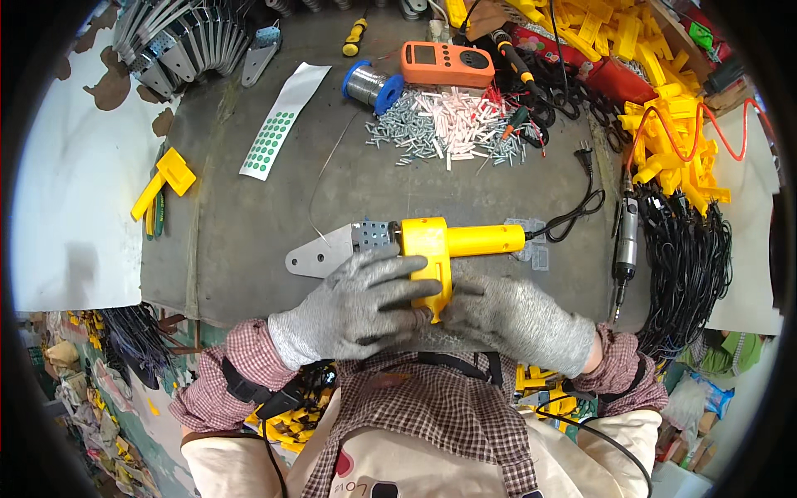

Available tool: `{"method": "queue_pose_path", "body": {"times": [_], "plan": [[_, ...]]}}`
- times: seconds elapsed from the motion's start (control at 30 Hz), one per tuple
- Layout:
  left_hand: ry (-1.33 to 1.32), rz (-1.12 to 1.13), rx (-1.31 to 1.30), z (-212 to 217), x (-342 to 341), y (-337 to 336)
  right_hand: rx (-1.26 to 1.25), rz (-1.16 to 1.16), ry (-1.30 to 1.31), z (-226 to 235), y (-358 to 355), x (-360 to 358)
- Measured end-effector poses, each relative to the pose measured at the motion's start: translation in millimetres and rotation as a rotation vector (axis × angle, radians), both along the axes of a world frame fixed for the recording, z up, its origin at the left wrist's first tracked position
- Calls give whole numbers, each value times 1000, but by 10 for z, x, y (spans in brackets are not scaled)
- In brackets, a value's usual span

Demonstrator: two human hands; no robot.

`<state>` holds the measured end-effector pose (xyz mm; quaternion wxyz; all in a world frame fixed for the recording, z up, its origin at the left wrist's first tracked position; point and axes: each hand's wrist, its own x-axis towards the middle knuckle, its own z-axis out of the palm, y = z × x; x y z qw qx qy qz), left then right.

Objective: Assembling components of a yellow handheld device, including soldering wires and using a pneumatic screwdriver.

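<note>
A plastic pipe welder lies across the table before me, with a yellow housing and handle (486, 240), a grey metal heating plate (320, 256) pointing left and a black cord (573, 213) on the right. My left hand (357, 303), in a grey knit glove, holds the welder's housing with its fingers laid over the left side. At the housing's lower right edge is my right hand (519, 319), gloved alike, its fingers curled in close together. Whatever those right fingertips pinch is hidden.
Behind lie a pile of screws and pale sleeves (452, 124), a solder spool (372, 86) and an orange meter (447, 65). A sticker sheet (282, 124) and loose yellow part (166, 181) lie left. A power screwdriver (627, 241), black cords (685, 266) and yellow housings (681, 158) crowd the right.
</note>
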<state>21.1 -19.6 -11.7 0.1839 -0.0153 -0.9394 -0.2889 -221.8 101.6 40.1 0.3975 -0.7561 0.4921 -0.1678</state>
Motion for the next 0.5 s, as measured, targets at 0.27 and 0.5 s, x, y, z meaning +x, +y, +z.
{"method": "queue_pose_path", "body": {"times": [0.27,0.5], "plan": [[-53,60,-272,-44,102,147,-88,-9,65,-7,-18,-18],[33,127,-425,-98,71,221,-161,-17,76,-104,20,5]]}}
